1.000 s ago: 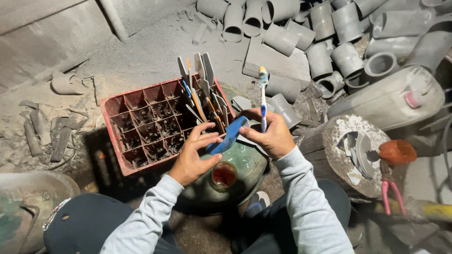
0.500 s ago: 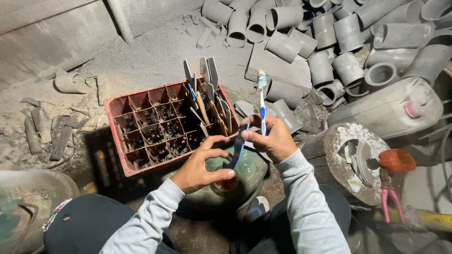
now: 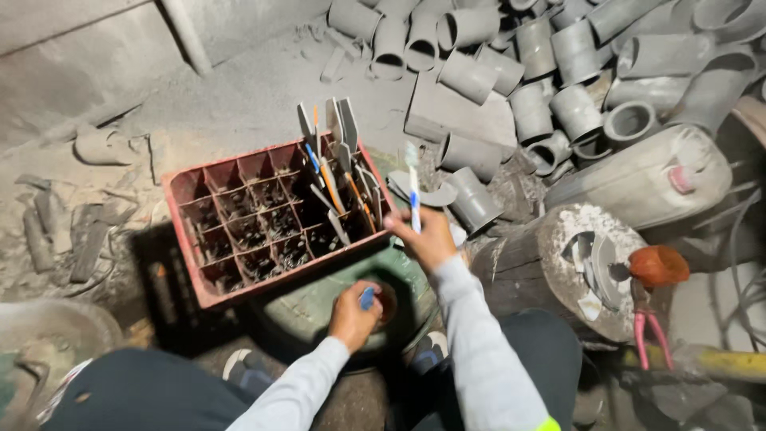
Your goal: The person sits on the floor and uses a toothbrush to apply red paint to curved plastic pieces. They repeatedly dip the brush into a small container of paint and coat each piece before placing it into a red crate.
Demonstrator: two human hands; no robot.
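The right hand point(image 3: 429, 235) is raised above the near right corner of the red crate point(image 3: 209, 281), closed around the lower shaft of a toothbrush point(image 3: 412, 185). The toothbrush stands nearly upright, white with blue along the handle, its pale bristle head uppermost and dulled with grey dust. The left hand point(image 3: 353, 314) is lower, over the dark green drum point(image 3: 319, 307) in front of the person's knees, fingers curled about a small blue object point(image 3: 367, 298); only its top end shows, so its kind cannot be told. Just beside it lies a round reddish opening in the drum top.

The crate is a divided plastic one, its cells dust-filled. Several flat blades and thin tools point(image 3: 335, 160) stand in its far right cells. Beyond it lie grey pipe fittings point(image 3: 511, 72) in a heap. To the right stands a wood stump point(image 3: 550, 271), with red-handled pliers point(image 3: 648, 327) at its edge.
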